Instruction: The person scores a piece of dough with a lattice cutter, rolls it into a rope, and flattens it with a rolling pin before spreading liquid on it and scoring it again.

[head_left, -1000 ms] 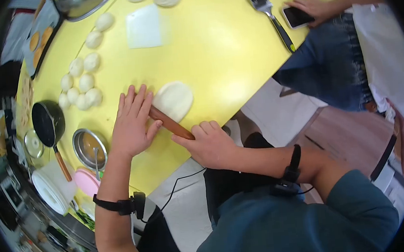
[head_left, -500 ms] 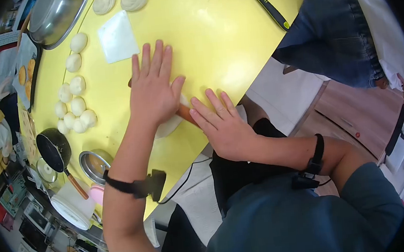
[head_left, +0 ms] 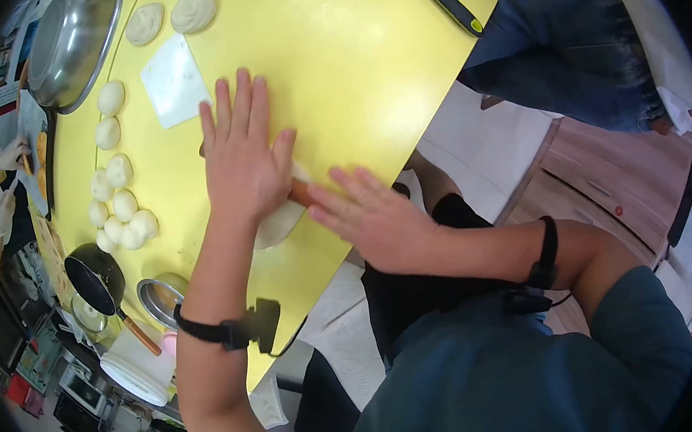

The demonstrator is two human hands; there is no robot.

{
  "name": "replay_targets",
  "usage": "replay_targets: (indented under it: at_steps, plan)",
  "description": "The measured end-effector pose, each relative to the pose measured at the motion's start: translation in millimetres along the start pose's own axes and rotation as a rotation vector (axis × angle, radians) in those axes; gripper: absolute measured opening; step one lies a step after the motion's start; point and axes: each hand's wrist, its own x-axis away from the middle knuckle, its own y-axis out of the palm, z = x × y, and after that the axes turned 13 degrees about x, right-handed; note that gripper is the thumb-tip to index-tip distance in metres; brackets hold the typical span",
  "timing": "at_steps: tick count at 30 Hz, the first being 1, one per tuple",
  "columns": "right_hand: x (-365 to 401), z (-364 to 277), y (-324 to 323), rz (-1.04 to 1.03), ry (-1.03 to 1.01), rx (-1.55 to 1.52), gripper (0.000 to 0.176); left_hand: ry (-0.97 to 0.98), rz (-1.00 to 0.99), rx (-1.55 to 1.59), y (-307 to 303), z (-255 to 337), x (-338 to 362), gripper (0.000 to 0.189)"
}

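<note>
A brown wooden rolling pin point(head_left: 300, 192) lies across a flattened piece of white dough point(head_left: 279, 225) near the front edge of the table. My left hand point(head_left: 244, 159) rests palm down over the pin, fingers stretched out and apart, hiding most of it. At the pin's near end, my right hand point(head_left: 384, 222) touches it with straightened fingers, slightly blurred by motion. Just past my left fingertips is a white dough scraper point(head_left: 175, 81). Several round dough balls point(head_left: 124, 205) stand in a loose row to the left.
Two swirled dough pieces point(head_left: 193, 12) and a steel bowl point(head_left: 72, 46) are at the far left. A black pan point(head_left: 95, 279) and a small metal pot point(head_left: 162, 298) stand near my left forearm. A black-handled tool point(head_left: 449, 3) lies far right, beside a person in jeans point(head_left: 566, 49).
The view has shifted, so the table items appear further left and slightly lower. Both hands stay at the rolling pin, still flat. At left, another person's gloved hands have moved to the baking tray.
</note>
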Motion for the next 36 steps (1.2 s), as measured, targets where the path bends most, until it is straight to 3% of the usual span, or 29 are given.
replay_targets:
  at_steps: [4, 8, 10, 13, 17, 20, 24, 27, 30, 33, 36]
  plan:
    - [-1, 27, -13, 0.051, 0.184, -0.042, 0.065, 0.014, 0.055, -0.001, 10, 11, -47, 0.067]
    - [-5, 21, -17, 0.021, 0.238, -0.065, 0.066, 0.1, 0.09, 0.072, 16, 9, -66, 0.064]
    - [-4, 6, -9, 0.0, 0.209, -0.116, 0.068, 0.049, 0.084, 0.081, 9, 6, -45, 0.065]
    - [6, -14, -5, -0.054, 0.01, -0.073, 0.072, -0.047, 0.027, 0.039, -3, -12, 24, 0.069]
    - [14, -19, 5, 0.032, -0.045, -0.069, 0.071, -0.101, 0.011, 0.012, -4, -21, 61, 0.073]
    - [7, 2, -2, 0.001, 0.164, -0.232, 0.068, -0.07, 0.095, 0.046, 1, 5, 4, 0.069]
    - [0, 43, -18, 0.066, 0.288, 0.035, 0.066, 0.075, 0.221, 0.106, 21, 31, -84, 0.061]
    - [-8, 56, -17, 0.13, 0.327, 0.093, 0.066, 0.136, 0.331, 0.267, 19, 29, -100, 0.055]
    - [-10, 52, -27, 0.238, 0.309, -0.192, 0.068, 0.011, 0.164, 0.603, -8, 21, -96, 0.05]
    - [-12, 50, -32, 0.045, 0.217, -0.225, 0.071, 0.022, 0.082, 0.469, -37, 10, -54, 0.047]
    - [-17, 69, -21, 0.216, 0.16, -0.256, 0.074, 0.043, 0.059, 0.301, -48, -6, -15, 0.048]
